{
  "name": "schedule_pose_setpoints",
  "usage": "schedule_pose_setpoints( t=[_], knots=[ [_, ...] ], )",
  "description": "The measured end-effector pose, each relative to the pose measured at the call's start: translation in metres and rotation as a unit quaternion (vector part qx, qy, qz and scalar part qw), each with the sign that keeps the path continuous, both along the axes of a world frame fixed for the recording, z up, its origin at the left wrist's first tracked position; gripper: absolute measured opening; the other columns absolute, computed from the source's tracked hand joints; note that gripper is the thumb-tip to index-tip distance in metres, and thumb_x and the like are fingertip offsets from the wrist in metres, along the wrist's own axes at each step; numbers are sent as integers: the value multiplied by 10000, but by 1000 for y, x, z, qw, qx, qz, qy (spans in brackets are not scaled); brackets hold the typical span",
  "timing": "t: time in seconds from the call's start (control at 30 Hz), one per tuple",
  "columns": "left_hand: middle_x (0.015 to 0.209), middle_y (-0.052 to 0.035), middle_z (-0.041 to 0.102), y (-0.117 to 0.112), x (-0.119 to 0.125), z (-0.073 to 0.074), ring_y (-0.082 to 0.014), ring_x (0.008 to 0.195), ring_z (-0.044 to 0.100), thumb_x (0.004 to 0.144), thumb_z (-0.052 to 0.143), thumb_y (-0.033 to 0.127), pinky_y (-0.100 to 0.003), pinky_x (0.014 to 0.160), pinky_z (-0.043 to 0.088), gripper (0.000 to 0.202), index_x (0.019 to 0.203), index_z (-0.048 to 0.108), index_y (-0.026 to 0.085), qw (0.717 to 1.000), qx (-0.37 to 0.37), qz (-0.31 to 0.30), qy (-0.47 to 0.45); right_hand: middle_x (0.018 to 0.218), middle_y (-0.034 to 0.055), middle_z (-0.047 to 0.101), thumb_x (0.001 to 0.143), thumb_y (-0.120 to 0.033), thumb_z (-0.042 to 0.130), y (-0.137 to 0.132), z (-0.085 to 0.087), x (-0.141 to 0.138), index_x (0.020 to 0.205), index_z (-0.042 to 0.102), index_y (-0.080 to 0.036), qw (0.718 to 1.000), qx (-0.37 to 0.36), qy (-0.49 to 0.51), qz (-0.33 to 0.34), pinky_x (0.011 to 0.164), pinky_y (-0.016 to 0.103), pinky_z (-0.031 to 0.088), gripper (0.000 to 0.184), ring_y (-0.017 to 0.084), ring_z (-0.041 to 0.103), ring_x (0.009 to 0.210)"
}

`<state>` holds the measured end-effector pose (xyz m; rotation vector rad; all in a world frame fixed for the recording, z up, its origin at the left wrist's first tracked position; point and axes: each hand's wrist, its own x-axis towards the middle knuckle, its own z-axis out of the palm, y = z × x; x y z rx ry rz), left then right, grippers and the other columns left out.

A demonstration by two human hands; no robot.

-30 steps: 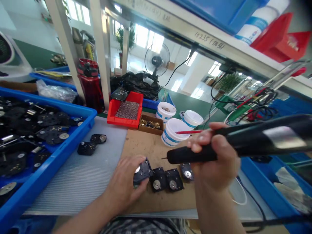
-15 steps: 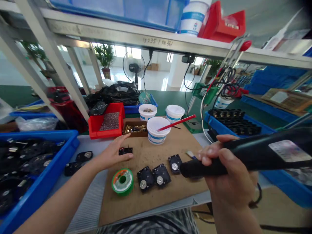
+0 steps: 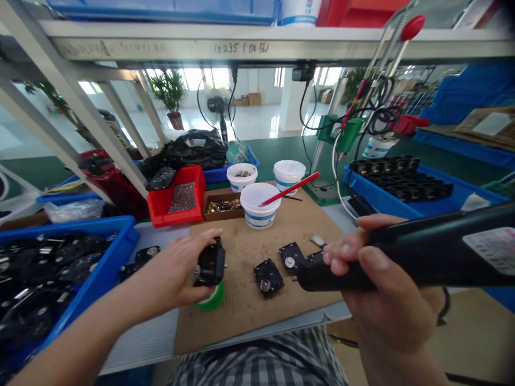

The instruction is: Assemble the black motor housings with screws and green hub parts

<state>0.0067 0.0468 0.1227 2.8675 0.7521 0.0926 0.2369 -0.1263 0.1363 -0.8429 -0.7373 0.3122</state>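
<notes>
My left hand [image 3: 187,268] is closed around a black gear module [image 3: 212,262], held tilted just above a green solder-like spool [image 3: 212,300] that it partly hides. In my right hand [image 3: 382,273] is a black electric screwdriver [image 3: 426,246], its tip pointing left over the cardboard mat [image 3: 233,332]. Near that tip lie black modules with round silver discs: one module [image 3: 269,277] nearest the middle, a second module [image 3: 292,257] behind it, and a third module [image 3: 316,257] partly covered by the screwdriver. A small brush [image 3: 317,240] lies behind them.
Beyond the mat stand a white tub [image 3: 259,209] with a red stick [image 3: 289,190], a red bin [image 3: 177,195] of small parts and a carton [image 3: 223,206] of brass pieces. Blue crates [image 3: 116,257] flank both sides. A metal shelf [image 3: 241,48] crosses overhead.
My left hand has moved nearer and now grips a module; one of the two modules beside the spool has left the mat. My right hand still holds the screwdriver. The view has tilted down.
</notes>
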Motion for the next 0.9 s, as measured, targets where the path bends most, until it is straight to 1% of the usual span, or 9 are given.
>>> schedule_pose_setpoints(
  t=[0.07, 0.13, 0.33, 0.43, 0.53, 0.6, 0.67, 0.77, 0.9],
  knots=[
    [1402, -147, 565, 10, -21, 9, -315, 1245, 561, 697, 724, 213, -480, 1033, 453, 846, 1444, 329, 247, 999, 10, -35, 13, 691, -36, 598, 768, -221, 748, 3, -3, -1, 995, 673, -203, 1000, -7, 9, 6, 552, 279, 508, 239, 109, 571, 510],
    [1369, -136, 602, 11, -30, 9, -323, 1219, 585, 659, 710, 133, -484, 1008, 480, 837, 1422, 391, 257, 997, 11, -60, 44, 687, -39, 596, 776, -225, 746, 8, -5, -5, 1001, 672, -211, 1000, -12, 19, 21, 559, 279, 514, 237, 107, 571, 513],
    [1346, -97, 645, 0, -16, -7, -328, 1228, 584, 520, 607, -80, -495, 1005, 483, 973, 1414, 457, 271, 989, -9, -119, 93, 709, -35, 600, 788, -246, 764, 26, -6, -26, 1009, 673, -211, 998, -18, 4, 68, 526, 265, 505, 242, 103, 575, 516],
    [1475, -94, 523, -1, -29, -17, -332, 1348, 473, 569, 709, -28, -509, 1062, 437, 1049, 1482, 341, 335, 991, -31, -121, 48, 709, -38, 595, 791, -263, 762, 35, -2, -35, 1013, 664, -219, 994, -27, -8, 102, 523, 267, 506, 247, 102, 573, 509],
    [1532, -154, 430, -14, -50, -44, -380, 1362, 441, 567, 881, 229, -574, 1079, 401, 1125, 1510, 274, 324, 988, -89, 5, -124, 693, -46, 588, 801, -281, 746, 49, 2, -47, 1014, 654, -231, 988, -37, -15, 150, 506, 264, 504, 238, 104, 568, 493],
    [1382, -155, 592, -29, -54, -69, -373, 1228, 582, 538, 906, 271, -568, 1023, 467, 1018, 1426, 409, 283, 939, -144, 157, -271, 673, -54, 585, 805, -298, 732, 62, 5, -59, 1004, 645, -235, 981, -36, -10, 189, 488, 253, 494, 226, 100, 556, 474],
    [1221, -157, 688, -46, -47, -92, -354, 1091, 668, 650, 841, 297, -552, 926, 539, 721, 1286, 509, 220, 904, -164, 219, -330, 646, -64, 581, 806, -304, 719, 77, 7, -76, 989, 636, -235, 971, -34, -5, 235, 483, 243, 488, 213, 94, 545, 459],
    [1162, -133, 712, -62, -30, -113, -311, 1045, 690, 778, 720, 270, -511, 901, 558, 482, 1212, 517, 209, 873, -183, 236, -386, 629, -75, 577, 777, -260, 715, 98, 7, -107, 981, 617, -232, 954, -51, -10, 296, 483, 235, 494, 228, 93, 549, 459],
    [1185, -89, 702, -65, -19, -118, -274, 1076, 673, 796, 708, 249, -451, 912, 556, 487, 1241, 511, 239, 843, -215, 219, -441, 601, -86, 558, 729, -193, 725, 113, 6, -134, 958, 606, -220, 939, -77, -43, 331, 459, 206, 460, 259, 83, 528, 456]
  ],
)
